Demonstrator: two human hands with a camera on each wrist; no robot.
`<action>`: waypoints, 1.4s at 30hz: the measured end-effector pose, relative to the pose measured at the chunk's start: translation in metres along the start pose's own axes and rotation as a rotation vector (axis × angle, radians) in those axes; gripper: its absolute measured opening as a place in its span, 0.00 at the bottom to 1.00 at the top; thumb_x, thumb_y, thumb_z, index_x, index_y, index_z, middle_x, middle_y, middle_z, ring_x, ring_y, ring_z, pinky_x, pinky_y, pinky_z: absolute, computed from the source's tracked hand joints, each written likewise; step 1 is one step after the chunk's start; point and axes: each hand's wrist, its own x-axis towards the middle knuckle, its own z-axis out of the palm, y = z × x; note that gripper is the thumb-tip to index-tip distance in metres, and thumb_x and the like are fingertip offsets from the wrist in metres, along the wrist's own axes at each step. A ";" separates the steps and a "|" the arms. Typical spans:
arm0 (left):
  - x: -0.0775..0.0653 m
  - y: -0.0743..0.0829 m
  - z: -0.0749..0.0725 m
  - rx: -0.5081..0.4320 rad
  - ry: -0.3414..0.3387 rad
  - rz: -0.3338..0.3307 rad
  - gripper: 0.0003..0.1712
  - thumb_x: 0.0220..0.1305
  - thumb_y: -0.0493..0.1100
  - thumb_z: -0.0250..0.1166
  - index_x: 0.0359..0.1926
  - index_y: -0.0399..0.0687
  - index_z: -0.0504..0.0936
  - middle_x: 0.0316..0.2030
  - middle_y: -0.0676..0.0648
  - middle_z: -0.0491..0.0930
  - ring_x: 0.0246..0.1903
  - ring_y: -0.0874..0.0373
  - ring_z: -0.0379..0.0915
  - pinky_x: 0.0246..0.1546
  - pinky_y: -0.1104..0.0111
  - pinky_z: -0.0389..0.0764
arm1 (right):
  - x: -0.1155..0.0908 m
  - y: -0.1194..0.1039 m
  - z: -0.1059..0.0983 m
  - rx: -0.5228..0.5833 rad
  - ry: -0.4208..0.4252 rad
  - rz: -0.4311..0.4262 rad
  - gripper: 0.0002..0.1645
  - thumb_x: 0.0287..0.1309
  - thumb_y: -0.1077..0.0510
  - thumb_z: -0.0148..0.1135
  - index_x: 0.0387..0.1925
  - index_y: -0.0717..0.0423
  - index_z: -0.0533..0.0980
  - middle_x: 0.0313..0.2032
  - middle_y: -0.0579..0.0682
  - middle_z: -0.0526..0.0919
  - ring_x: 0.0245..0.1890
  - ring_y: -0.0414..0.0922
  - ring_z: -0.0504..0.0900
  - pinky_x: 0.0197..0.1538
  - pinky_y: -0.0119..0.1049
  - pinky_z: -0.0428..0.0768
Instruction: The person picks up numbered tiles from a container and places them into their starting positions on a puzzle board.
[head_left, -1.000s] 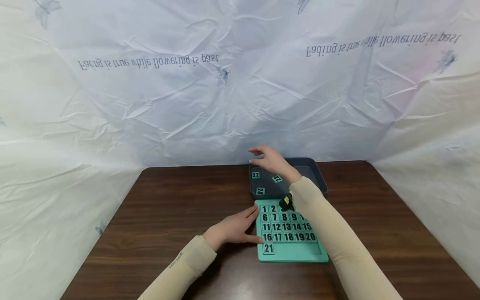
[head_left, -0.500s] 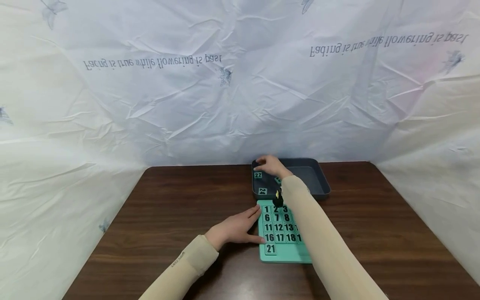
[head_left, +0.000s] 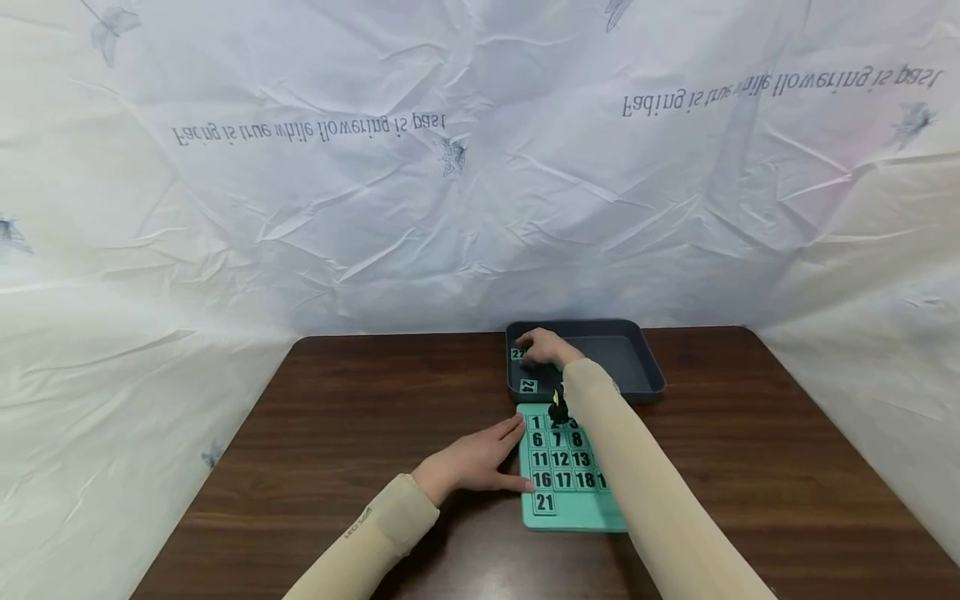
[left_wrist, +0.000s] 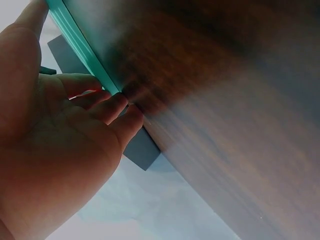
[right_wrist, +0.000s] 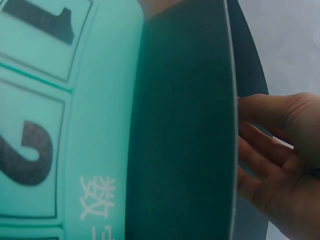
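Observation:
In the head view my left hand (head_left: 476, 462) rests at the left edge of a green number board (head_left: 581, 518), its thumb by the row of 16 and its fingers near the top corner. The left wrist view shows these fingers (left_wrist: 112, 107) along the board's side. My right hand (head_left: 547, 347) reaches into a dark grey tray (head_left: 637, 358), fingers pointing down beside the number tile 22 (head_left: 517, 354) and partly covering it. A tile 24 (head_left: 528, 386) lies nearer the front. Behind the tray wall in the right wrist view, the right fingertips are hidden.
Tiles fill the board's upper rows, and tile 21 (head_left: 544, 502) sits in the bottom row. My right sleeve (head_left: 637, 450) covers the board's right side. The brown table (head_left: 360, 400) ends at a white sheet (head_left: 375, 217) behind the tray.
My right hand has come down from above the tray's back left corner to tile 22. Tile 23, visible earlier, is now hidden under that hand. The left hand stays on the board.

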 end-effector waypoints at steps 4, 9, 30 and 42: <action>0.001 0.000 0.000 0.001 -0.003 -0.005 0.57 0.65 0.73 0.59 0.81 0.46 0.48 0.80 0.47 0.45 0.75 0.54 0.51 0.69 0.60 0.64 | -0.001 -0.001 0.002 -0.057 0.005 0.002 0.28 0.67 0.65 0.63 0.67 0.64 0.72 0.67 0.63 0.72 0.62 0.58 0.74 0.59 0.50 0.77; 0.002 -0.002 0.004 0.010 0.006 -0.004 0.58 0.64 0.73 0.59 0.81 0.47 0.48 0.80 0.48 0.45 0.75 0.54 0.52 0.69 0.60 0.65 | -0.005 -0.005 0.006 -0.180 0.012 -0.021 0.25 0.68 0.63 0.63 0.65 0.64 0.74 0.66 0.62 0.73 0.64 0.58 0.73 0.60 0.50 0.76; -0.001 -0.001 0.004 0.000 0.002 -0.006 0.57 0.65 0.74 0.58 0.81 0.48 0.48 0.80 0.49 0.44 0.75 0.54 0.52 0.68 0.59 0.65 | -0.026 -0.009 -0.030 -0.125 0.079 -0.136 0.26 0.67 0.62 0.63 0.63 0.68 0.75 0.60 0.64 0.78 0.59 0.59 0.77 0.57 0.52 0.78; -0.001 -0.003 0.006 0.002 0.013 -0.001 0.58 0.64 0.75 0.58 0.81 0.48 0.48 0.80 0.49 0.44 0.75 0.54 0.52 0.68 0.59 0.66 | -0.060 -0.030 -0.059 0.012 0.182 -0.317 0.25 0.68 0.58 0.64 0.63 0.62 0.76 0.59 0.60 0.75 0.57 0.56 0.75 0.53 0.54 0.77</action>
